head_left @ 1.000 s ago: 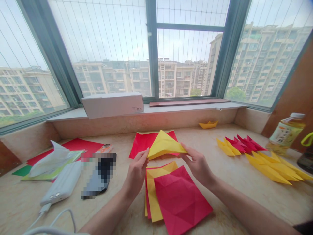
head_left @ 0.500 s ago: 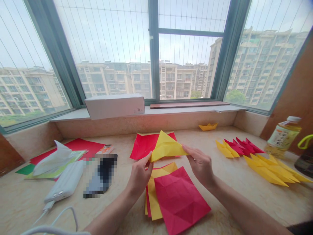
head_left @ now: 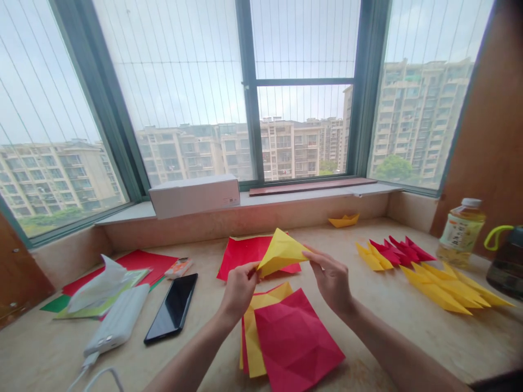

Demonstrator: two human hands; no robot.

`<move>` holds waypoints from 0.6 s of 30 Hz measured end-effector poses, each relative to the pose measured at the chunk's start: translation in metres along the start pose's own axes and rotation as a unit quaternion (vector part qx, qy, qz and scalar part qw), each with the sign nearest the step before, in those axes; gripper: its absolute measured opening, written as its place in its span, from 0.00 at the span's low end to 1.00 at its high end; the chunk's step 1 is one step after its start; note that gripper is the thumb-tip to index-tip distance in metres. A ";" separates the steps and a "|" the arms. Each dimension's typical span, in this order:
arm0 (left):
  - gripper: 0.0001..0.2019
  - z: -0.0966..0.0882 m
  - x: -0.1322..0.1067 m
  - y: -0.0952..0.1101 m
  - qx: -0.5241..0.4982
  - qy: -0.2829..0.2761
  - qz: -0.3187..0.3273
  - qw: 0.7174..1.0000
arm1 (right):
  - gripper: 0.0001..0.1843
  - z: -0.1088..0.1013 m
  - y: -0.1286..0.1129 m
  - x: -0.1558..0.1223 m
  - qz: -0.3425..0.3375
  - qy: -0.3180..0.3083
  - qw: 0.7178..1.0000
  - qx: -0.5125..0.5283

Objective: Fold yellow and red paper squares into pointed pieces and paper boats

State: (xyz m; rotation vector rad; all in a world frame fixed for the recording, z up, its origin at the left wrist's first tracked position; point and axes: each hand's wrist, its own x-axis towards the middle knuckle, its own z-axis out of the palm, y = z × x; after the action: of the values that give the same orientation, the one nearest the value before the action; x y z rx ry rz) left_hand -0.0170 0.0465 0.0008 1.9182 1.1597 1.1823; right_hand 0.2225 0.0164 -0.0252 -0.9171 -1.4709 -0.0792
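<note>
A folded yellow paper (head_left: pixel 281 253), roughly a triangle with its peak up, is held above the counter between my two hands. My left hand (head_left: pixel 240 286) pinches its lower left corner, fingers closed. On the right corner, my right hand (head_left: pixel 332 277) has thumb and fingers closed as well. Just below lies a creased red paper sheet (head_left: pixel 300 337), on top of creased yellow sheets (head_left: pixel 254 340). Behind the held piece is a stack of red paper (head_left: pixel 243 253) with a yellow edge showing, partly covered by it.
Folded yellow paper boats (head_left: pixel 453 286) and red ones (head_left: pixel 402 250) stand at right, near a drink bottle (head_left: pixel 461 234) and a dark bottle (head_left: pixel 506 261). One yellow boat (head_left: pixel 344 220) sits farther back. Leftward lie a phone (head_left: pixel 171 310), a cabled power bank (head_left: pixel 118 318) and a tissue pack (head_left: pixel 102 288).
Both hands keep their grip on the yellow paper, which has tilted, its right part now narrower and its corners slightly closer together. The camera view has shifted.
</note>
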 end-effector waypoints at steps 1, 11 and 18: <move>0.15 0.005 0.000 0.001 -0.026 -0.004 -0.013 1.000 | 0.13 -0.001 0.001 0.000 -0.006 -0.003 1.000 0.000; 0.19 0.044 -0.025 0.013 -0.261 -0.002 -0.058 0.964 | 0.27 0.021 -0.021 -0.014 -0.163 -0.164 0.967 -0.108; 0.20 0.045 -0.036 0.019 -0.408 -0.018 -0.071 0.910 | 0.33 0.029 -0.030 -0.023 -0.198 -0.240 0.943 -0.120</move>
State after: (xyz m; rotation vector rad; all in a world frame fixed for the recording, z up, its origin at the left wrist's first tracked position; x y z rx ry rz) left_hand 0.0229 0.0035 -0.0165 1.1840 0.6043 1.2708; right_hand 0.1787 0.0019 -0.0354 -0.8569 -2.1277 -0.3584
